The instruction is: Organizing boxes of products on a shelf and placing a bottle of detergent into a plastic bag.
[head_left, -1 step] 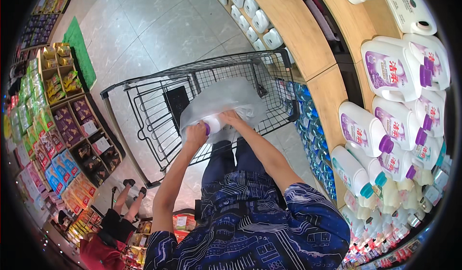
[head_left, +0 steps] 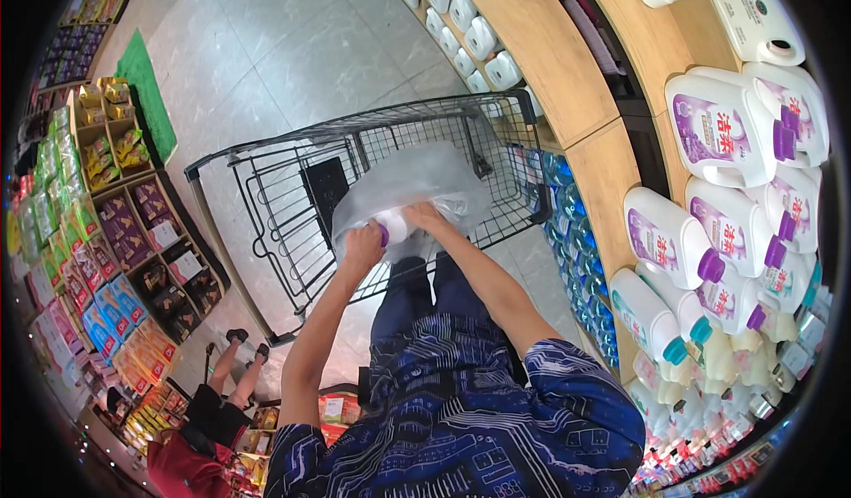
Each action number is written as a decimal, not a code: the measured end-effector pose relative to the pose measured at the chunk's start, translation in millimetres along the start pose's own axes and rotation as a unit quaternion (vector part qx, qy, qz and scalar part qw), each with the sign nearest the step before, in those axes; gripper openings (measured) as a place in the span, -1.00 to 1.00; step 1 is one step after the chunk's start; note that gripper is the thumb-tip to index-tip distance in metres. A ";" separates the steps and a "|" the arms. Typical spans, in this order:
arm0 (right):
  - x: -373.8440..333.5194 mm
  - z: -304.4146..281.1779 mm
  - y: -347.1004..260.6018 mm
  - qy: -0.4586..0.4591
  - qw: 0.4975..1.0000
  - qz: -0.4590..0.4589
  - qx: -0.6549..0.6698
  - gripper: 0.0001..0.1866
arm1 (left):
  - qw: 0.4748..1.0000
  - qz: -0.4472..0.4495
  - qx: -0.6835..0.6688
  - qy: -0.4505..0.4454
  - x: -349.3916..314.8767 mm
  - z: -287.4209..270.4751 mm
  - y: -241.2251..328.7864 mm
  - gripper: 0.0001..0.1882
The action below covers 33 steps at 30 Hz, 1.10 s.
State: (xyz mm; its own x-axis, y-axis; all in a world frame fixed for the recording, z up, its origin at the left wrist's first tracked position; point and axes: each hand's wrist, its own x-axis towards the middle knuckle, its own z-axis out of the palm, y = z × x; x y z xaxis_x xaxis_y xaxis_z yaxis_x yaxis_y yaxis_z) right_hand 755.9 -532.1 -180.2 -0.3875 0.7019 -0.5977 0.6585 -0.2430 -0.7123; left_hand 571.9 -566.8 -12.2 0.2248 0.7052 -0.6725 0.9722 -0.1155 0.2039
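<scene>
A white bottle (head_left: pixel 395 225) with a purple cap (head_left: pixel 383 235) lies partly inside a translucent plastic bag (head_left: pixel 403 174), which hides much of the bottle. My left hand (head_left: pixel 362 245) is closed at the cap end, fingers bent against cap and bag edge. Beside it, my right hand (head_left: pixel 424 218) is closed over the other side of the bottle at the bag's mouth; some of its fingers are hidden. The bag and both hands are over the near side of a black wire shopping cart (head_left: pixel 297 210).
Wooden shelving (head_left: pixel 585 174) on the right holds several white detergent jugs (head_left: pixel 660 236) with purple or teal caps. Blue bottles (head_left: pixel 576 250) stand below it. Packaged snacks (head_left: pixel 115 312) fill a display at left. A person in a red top (head_left: pixel 186 462) is at lower left.
</scene>
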 end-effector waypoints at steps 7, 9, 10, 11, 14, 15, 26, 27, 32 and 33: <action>-108.7 -32.8 -127.4 0.108 0.979 -0.174 0.010 -0.65 | 0.991 -0.117 -0.036 -0.049 -29.9 7.8 -27.6 -0.38; -151.6 -64.5 -164.8 0.127 0.982 -0.063 0.126 -0.74 | 0.990 -0.131 -0.032 -0.048 -28.7 12.9 -30.7 -0.38; -165.4 -72.1 -159.8 0.134 0.981 -0.061 0.124 -0.74 | 0.989 -0.137 -0.024 -0.051 -23.7 12.6 -29.2 -0.37; -176.7 -78.7 -152.7 0.196 0.979 -0.037 0.052 -0.74 | 0.990 -0.129 -0.022 -0.049 -17.8 9.4 -25.1 -0.37; -188.6 -91.8 -128.9 0.326 0.944 -0.011 -0.052 -0.62 | 0.986 -0.100 0.046 -0.126 -1.5 11.4 -12.7 -0.35; -191.2 -93.5 -120.9 0.390 0.917 -0.014 -0.084 -0.50 | 0.985 -0.108 0.053 -0.126 4.0 13.9 -8.8 -0.39; -182.0 -92.3 -72.3 0.252 0.962 0.091 -0.057 -0.48 | 0.975 -0.186 0.043 -0.115 11.3 19.2 -7.0 0.01; -179.7 -88.7 -66.8 0.242 0.968 0.048 0.034 -0.58 | 0.980 -0.157 0.058 -0.108 10.7 21.0 -12.4 -0.01; -182.1 -78.8 -84.3 0.217 0.942 0.056 0.250 -0.68 | 0.979 -0.077 0.046 -0.182 10.0 -1.8 -26.1 -0.11; -185.1 -78.5 -87.5 0.160 0.956 0.046 0.241 -0.66 | 0.984 -0.108 0.022 -0.138 8.2 -6.9 -25.0 -0.21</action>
State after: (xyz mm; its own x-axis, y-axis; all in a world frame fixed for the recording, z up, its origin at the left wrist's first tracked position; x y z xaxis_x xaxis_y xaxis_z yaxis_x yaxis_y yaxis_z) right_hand 820.7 -588.1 21.7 -0.0743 0.8126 -0.5781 0.2774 -0.5400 -0.7946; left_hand 549.0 -553.3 -17.9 0.0169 0.5009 -0.8653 0.9998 -0.0185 0.0088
